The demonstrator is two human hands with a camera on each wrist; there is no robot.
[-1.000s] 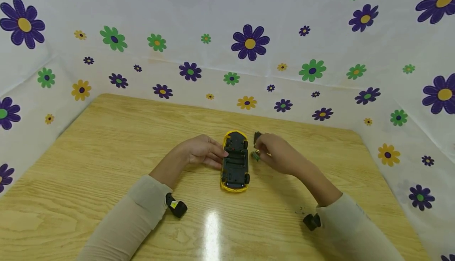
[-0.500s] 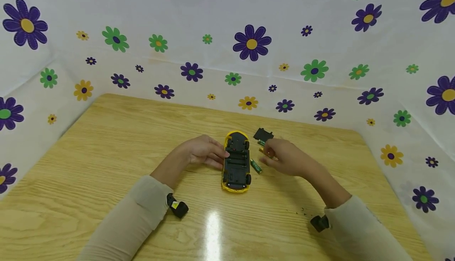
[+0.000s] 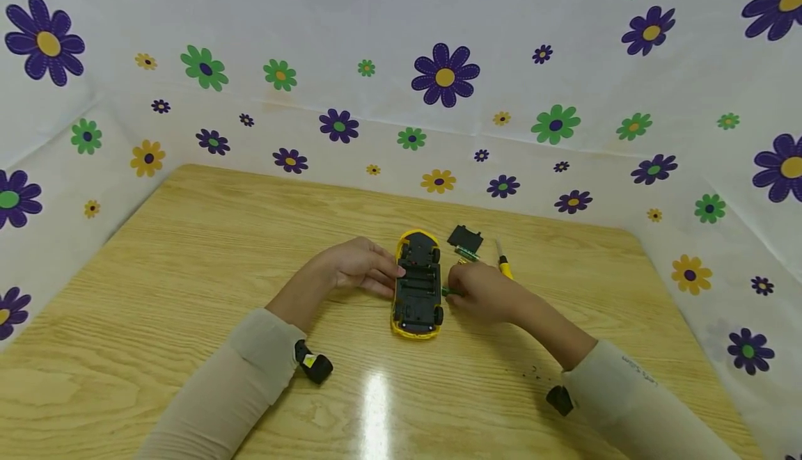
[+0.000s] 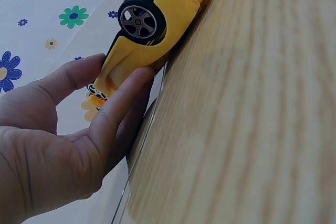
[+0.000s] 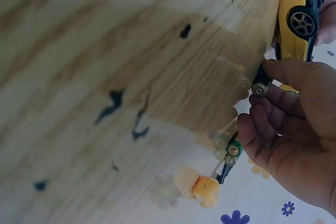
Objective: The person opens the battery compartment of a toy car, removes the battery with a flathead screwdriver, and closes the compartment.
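Observation:
A yellow toy car (image 3: 416, 286) lies upside down on the table, its black underside up and its battery compartment uncovered. My left hand (image 3: 360, 267) holds the car's left side, the thumb on the edge of the underside and the fingers along the body, as the left wrist view (image 4: 68, 135) shows. Close by the car's right side, my right hand (image 3: 485, 293) pinches a green battery (image 5: 261, 85) between thumb and fingers. Other batteries (image 3: 466, 252) lie just beyond that hand, partly hidden by it. Behind them rests the black battery cover (image 3: 465, 237).
A screwdriver (image 3: 504, 264) with a yellow handle lies right of the batteries, partly behind my right hand. Small dark bits (image 3: 535, 375) are on the wooden table (image 3: 250, 237) near my right wrist. A flowered cloth (image 3: 376, 42) surrounds the table's back and sides.
My right hand has moved away from the cover and loose batteries, back toward the car, and now pinches the battery that lay beside it. My left hand has stayed on the car.

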